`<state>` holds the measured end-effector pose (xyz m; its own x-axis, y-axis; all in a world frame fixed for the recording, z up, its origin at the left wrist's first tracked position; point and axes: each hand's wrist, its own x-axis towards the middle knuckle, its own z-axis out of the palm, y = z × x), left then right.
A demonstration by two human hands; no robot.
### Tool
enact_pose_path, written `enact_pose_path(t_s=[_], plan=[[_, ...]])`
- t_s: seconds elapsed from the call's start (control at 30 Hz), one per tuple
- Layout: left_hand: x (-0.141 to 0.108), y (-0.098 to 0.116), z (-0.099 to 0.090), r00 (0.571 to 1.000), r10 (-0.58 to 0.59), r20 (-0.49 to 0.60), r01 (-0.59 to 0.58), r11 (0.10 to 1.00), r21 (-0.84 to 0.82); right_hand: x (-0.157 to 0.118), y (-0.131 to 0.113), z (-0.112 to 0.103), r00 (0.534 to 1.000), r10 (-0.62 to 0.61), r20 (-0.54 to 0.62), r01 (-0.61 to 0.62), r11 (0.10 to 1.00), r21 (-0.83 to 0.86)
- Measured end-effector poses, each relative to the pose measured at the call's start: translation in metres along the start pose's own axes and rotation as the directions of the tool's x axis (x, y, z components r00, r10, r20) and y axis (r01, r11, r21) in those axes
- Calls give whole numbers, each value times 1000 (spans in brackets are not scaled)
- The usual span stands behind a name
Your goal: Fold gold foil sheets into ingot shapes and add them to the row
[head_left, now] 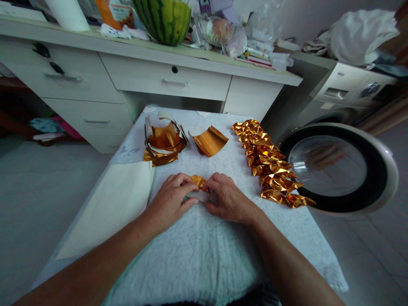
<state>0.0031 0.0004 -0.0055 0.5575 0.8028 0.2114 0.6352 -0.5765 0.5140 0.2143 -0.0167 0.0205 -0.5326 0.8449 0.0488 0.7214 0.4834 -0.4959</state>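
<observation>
Between my two hands, at the middle of the cloth-covered table [204, 246], is a small sheet of gold foil paper [198, 181] with a pale underside, partly folded. My left hand [175, 191] pinches its left end, and my right hand [225, 195] grips the right end; the fingers cover much of it. Just beyond lies a stack of loose gold paper sheets [210, 141], slightly curled. Left of that stack, more gold paper [164, 138] sits inside a ring of curled paper strips. Rows of folded gold foil pieces [270, 163] line the table's right side.
A large white paper sheet [111, 204] lies at the table's left. Behind stands a white desk with drawers [172, 80], holding a cut watermelon [164, 19] and plastic bags. At right, a washing machine's round door [338, 168] hangs open beside the table.
</observation>
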Motion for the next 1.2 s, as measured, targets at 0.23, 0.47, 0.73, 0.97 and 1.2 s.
enact_pose_path(t_s=[0.23, 0.47, 0.73, 0.97, 1.2], plan=[[0, 0, 2, 1000, 2, -20, -2, 1000, -3, 4, -5, 8, 997, 59, -48, -63, 995, -79], [0, 1, 0, 1000, -12, -8, 12, 1000, -2, 4, -7, 10, 997, 56, -49, -61, 993, -100], [-1, 3, 3, 999, -20, -26, 20, 1000, -4, 5, -7, 11, 998, -18, -61, 11, 994, -106], [1, 7, 2, 999, -9, -32, 9, 1000, 5, 5, -4, 9, 997, -35, -69, 33, 999, -39], [1, 6, -6, 1000, 27, 14, -27, 1000, -13, 5, -4, 5, 997, -8, -77, 12, 998, 56]])
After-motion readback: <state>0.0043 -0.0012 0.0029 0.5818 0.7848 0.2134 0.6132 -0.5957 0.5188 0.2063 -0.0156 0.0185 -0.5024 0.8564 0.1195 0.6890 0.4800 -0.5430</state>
